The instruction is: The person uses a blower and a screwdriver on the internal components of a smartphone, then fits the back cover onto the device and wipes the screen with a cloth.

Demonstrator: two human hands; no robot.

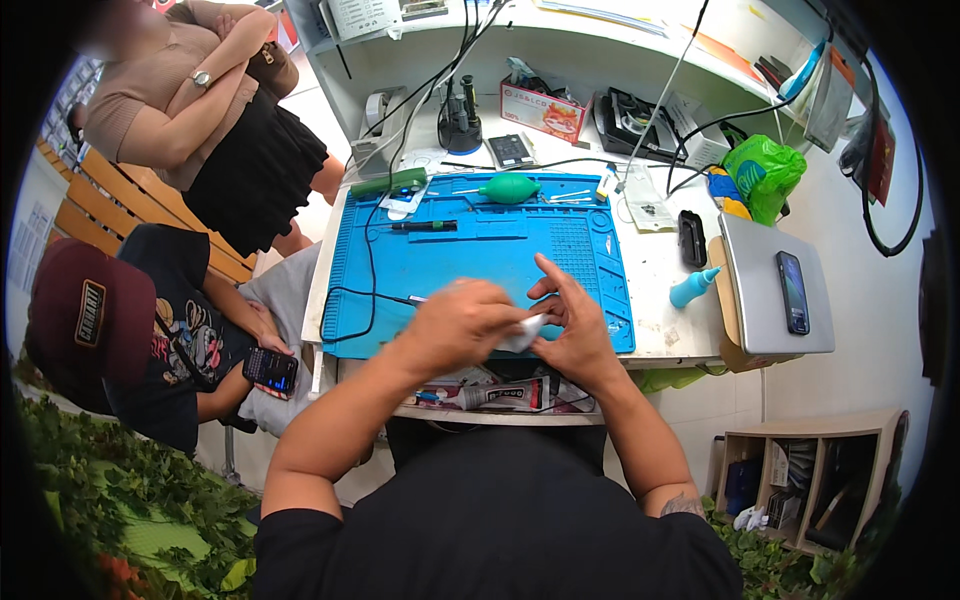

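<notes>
Both my hands work over the front part of a blue silicone work mat (490, 250). My left hand (470, 325) pinches a small white wipe or tissue (522, 335). My right hand (570, 325) also holds the wipe with its thumb and lower fingers, its index finger raised; anything inside the wipe is hidden. A thin cabled tool (412, 300) lies partly behind my left hand. Further back on the mat are a black pen-like tool (423, 226) and a green rubber air blower (508, 188).
At right are a light-blue bottle (693, 287), a closed silver laptop (760, 240) with a phone (793, 292) on it, and a green bag (764, 175). Hanging cables cross the back. A standing person (205, 140) and a seated person in a cap (180, 340) are at left.
</notes>
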